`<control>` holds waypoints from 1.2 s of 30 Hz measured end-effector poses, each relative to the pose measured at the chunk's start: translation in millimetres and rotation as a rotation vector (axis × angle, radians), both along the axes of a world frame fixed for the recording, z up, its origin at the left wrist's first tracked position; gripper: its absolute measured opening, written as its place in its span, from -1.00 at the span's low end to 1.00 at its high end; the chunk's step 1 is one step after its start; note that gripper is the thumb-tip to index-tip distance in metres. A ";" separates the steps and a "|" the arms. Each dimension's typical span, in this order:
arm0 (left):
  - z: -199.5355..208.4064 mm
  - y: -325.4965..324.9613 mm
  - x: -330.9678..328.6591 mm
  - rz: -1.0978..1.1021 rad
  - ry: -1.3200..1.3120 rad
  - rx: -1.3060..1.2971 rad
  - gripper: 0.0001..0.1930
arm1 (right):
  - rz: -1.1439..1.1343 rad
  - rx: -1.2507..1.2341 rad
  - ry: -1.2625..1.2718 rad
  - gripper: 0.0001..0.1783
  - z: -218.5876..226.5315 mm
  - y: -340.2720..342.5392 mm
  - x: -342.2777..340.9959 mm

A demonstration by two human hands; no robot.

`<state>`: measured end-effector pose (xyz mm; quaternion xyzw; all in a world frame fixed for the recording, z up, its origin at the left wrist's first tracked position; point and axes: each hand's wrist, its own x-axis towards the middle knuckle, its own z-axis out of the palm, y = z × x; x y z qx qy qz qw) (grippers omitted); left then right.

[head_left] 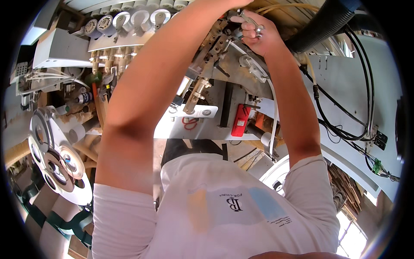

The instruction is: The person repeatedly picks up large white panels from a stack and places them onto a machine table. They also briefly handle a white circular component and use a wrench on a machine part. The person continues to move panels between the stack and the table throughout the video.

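Note:
Both my arms reach up to the metal mechanism [215, 45] of a machine at the top of the view. Near the upper edge, my right hand [264, 38] has its fingers curled closed around a shiny silver metal piece [252, 22], which looks like a small wrench or lever; its exact kind is unclear. My left hand [238, 3] is beside it, mostly cut off by the top edge. Its fingers are hidden, so I cannot tell what it holds. Below my right wrist a metal cylinder with a pale tube [254, 67] is fixed to the machine.
A thick black hose [323, 26] runs close beside my right hand. Black cables [366, 90] hang at the right. Rollers [140, 21] line the upper left, above a large reel plate [60, 159]. A red box [240, 121] and red-handled scissors [189, 124] are below the mechanism.

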<state>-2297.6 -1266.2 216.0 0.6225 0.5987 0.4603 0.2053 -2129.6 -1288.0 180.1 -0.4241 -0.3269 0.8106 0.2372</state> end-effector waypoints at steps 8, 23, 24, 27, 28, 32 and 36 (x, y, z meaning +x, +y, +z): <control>15.1 11.8 0.3 -0.164 -0.186 -0.251 -0.53 | -0.077 -0.034 -0.054 -0.44 0.7 -3.0 3.9; 10.3 17.1 2.6 -0.183 -0.323 -0.269 -0.51 | -0.101 0.222 -0.205 -0.46 -21.4 -22.1 1.3; 10.1 17.0 3.3 -0.182 -0.321 -0.268 -0.51 | -0.114 0.249 -0.218 -0.47 -24.0 -24.8 -0.6; 14.1 11.1 2.0 -0.181 -0.373 -0.273 -0.51 | -0.114 0.284 -0.198 -0.50 -27.5 -28.7 0.2; 16.2 8.2 0.1 -0.179 -0.399 -0.275 -0.51 | -0.106 0.289 -0.181 -0.51 -26.9 -29.4 -1.0; -18.8 1.5 20.0 0.120 0.023 0.213 -0.54 | -0.175 0.209 -0.150 -0.65 -24.3 -29.0 0.6; -45.2 -84.3 29.8 0.024 0.036 0.153 -0.79 | -0.235 0.196 -0.061 -0.73 -33.0 -25.1 3.3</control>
